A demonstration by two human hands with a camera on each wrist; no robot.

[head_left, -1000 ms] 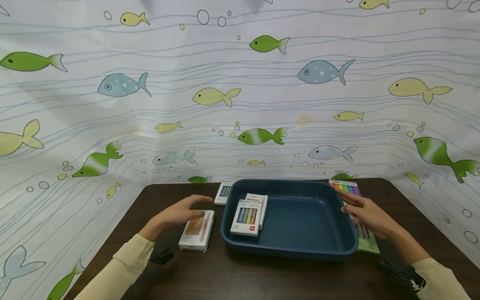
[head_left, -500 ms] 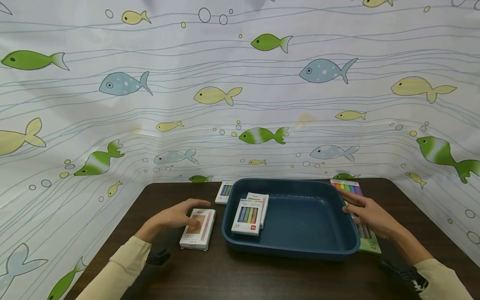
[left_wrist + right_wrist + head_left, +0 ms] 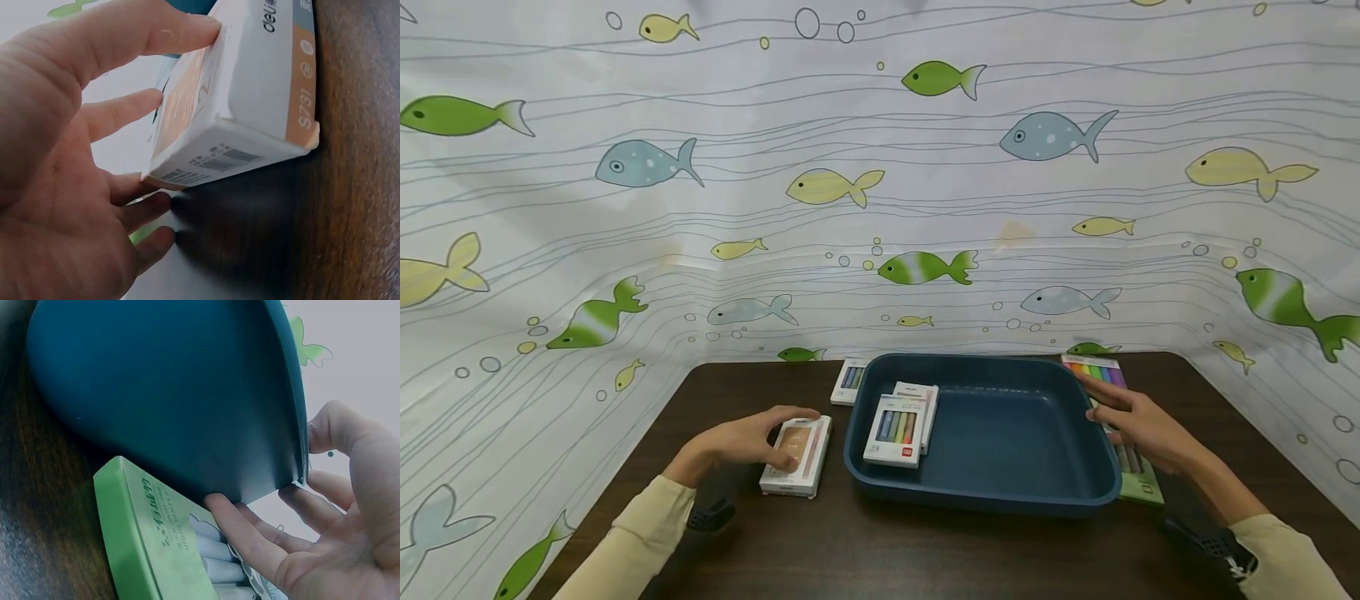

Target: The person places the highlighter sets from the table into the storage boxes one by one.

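Observation:
In the head view my left hand (image 3: 741, 440) is over a white and orange deli box (image 3: 811, 467) on the table. The left wrist view shows the thumb touching one edge of this deli box (image 3: 256, 94) and the index fingertip beside its window face; the other fingers stay spread. On the other side, my right hand (image 3: 1146, 425) holds the right rim of a dark blue plastic tray (image 3: 1000, 450), thumb at the rim and fingers along the outer wall. Two white boxes with coloured sticks in their windows, the front one (image 3: 891, 450) overlapping the rear one (image 3: 929, 408), lie in the tray's left part.
Right of the tray, a green highlighter box (image 3: 156, 544) lies under my right hand. Another white box (image 3: 848, 383) lies behind the tray's left corner. A fish-print curtain (image 3: 880, 167) surrounds the dark wooden table (image 3: 820, 550).
My left hand has come down and slightly towards me over the deli box, its thumb now lower on the box. The right hand and the tray look unmoved.

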